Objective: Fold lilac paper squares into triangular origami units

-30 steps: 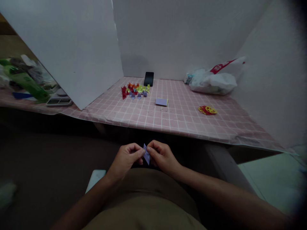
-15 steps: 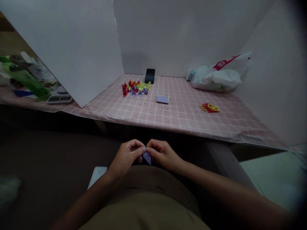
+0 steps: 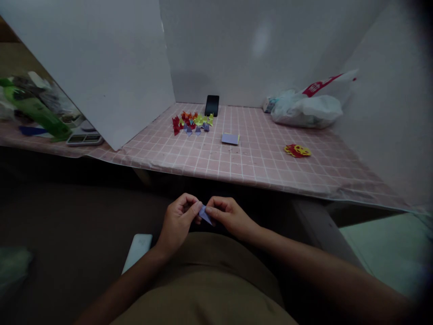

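Above my lap, a small folded piece of purple paper (image 3: pixel 204 215) is pinched between both hands. My left hand (image 3: pixel 181 217) grips its upper left end between thumb and fingers. On its right side, my right hand (image 3: pixel 230 215) holds it with thumb and forefinger. The paper narrows to a point at the lower right; the fingers hide part of it. On the table lies a small stack of square paper (image 3: pixel 230 139), purple on top with yellow showing under it. Behind and to its left stand several folded paper pieces (image 3: pixel 192 123) in red, orange, yellow and purple.
A black phone (image 3: pixel 212 105) leans at the back of the pink checked table (image 3: pixel 257 167). Red and yellow cut-out shapes (image 3: pixel 297 150) lie to the right, before a white plastic bag (image 3: pixel 307 110). White panels (image 3: pixel 135 67) enclose the table. A white power bank-like slab (image 3: pixel 138 251) rests beside my left forearm.
My hands have moved slightly apart, the left one a little to the left. More of the purple paper shows between them, and it lies more slanted.
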Tool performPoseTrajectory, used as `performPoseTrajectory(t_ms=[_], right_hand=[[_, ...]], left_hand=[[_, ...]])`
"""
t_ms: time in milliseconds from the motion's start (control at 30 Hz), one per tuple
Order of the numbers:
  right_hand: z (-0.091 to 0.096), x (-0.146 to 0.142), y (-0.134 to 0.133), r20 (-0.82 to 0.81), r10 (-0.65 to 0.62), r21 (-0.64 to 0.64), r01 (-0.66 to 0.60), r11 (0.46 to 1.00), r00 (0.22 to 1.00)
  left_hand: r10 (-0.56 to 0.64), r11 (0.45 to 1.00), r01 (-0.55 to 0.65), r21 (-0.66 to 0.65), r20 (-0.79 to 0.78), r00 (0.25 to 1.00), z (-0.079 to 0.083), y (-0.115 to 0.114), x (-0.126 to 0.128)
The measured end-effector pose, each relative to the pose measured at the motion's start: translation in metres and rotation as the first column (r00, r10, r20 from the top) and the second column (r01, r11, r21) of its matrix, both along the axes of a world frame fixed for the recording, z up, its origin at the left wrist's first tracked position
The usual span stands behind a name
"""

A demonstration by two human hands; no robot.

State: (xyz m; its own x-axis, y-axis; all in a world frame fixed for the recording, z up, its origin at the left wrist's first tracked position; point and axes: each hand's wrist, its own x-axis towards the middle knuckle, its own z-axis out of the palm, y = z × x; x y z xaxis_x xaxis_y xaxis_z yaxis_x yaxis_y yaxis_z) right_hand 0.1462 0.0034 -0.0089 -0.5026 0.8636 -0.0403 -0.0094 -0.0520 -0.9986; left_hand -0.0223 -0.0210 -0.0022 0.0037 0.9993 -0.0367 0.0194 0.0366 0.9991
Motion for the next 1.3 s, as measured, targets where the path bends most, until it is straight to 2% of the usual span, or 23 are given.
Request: performPoseTrajectory(t_ms=[100,200,300,400,567,767,833,900,1000,1100,1200,1300], right_hand=[[-0.001,-0.002,-0.002,0.001,-0.033,0.025,0.033,0.999,0.999],[-0.002,-0.003,-0.003,-0.011,-0.011,-0.005,0.011,1.000,1.000],[-0.003,-0.002,-0.001,0.013,-0.012,-0.034,0.012,0.999,1.000],[-0.003,0.001,0.004,0.028,-0.064,0.017,0.064,0.998,0.998],[0.003,0.010,0.013,0.081,-0.134,0.136,0.122,0.983,0.988],[0.010,0.016,0.018,0.237,-0.025,0.213,-0.027,0.977,0.971],[0.011,0.016,0.018,0.241,-0.019,0.224,-0.036,0.974,0.970],[0.010,0.015,0.017,0.183,-0.042,0.199,0.005,0.980,0.982],[0.005,0.010,0.013,0.020,-0.084,0.082,0.082,0.993,0.996],[0.000,0.005,0.009,-0.087,-0.052,-0.037,0.049,0.998,0.995],[-0.002,0.002,0.006,-0.116,-0.073,-0.059,0.067,0.996,0.991],[0.000,0.003,0.006,-0.071,-0.094,-0.031,0.092,0.995,0.993]], left_hand=[[0.076,0.995,-0.074,0.074,-0.026,0.997,-0.005,-0.003,0.005],[0.148,0.979,-0.139,0.148,-0.047,0.988,-0.009,-0.004,0.007],[0.179,0.972,-0.169,0.162,-0.047,0.983,-0.011,-0.003,0.006],[0.143,0.984,-0.141,0.106,-0.007,0.990,-0.011,-0.001,0.003],[0.004,0.999,0.000,-0.046,0.087,0.996,-0.012,0.000,-0.003],[-0.103,0.984,0.107,-0.141,0.040,0.994,-0.010,0.000,-0.004],[-0.116,0.980,0.119,-0.159,0.030,0.993,-0.008,0.000,-0.003],[-0.099,0.982,0.106,-0.156,0.052,0.994,-0.008,-0.001,0.000],[-0.011,0.992,0.025,-0.124,0.108,0.994,-0.008,-0.003,0.005],[0.063,0.995,-0.049,-0.088,0.160,0.985,-0.011,-0.004,0.011],[0.069,0.995,-0.055,-0.080,0.183,0.981,-0.014,-0.004,0.013],[0.042,0.996,-0.027,-0.087,0.177,0.983,-0.014,-0.004,0.012]])
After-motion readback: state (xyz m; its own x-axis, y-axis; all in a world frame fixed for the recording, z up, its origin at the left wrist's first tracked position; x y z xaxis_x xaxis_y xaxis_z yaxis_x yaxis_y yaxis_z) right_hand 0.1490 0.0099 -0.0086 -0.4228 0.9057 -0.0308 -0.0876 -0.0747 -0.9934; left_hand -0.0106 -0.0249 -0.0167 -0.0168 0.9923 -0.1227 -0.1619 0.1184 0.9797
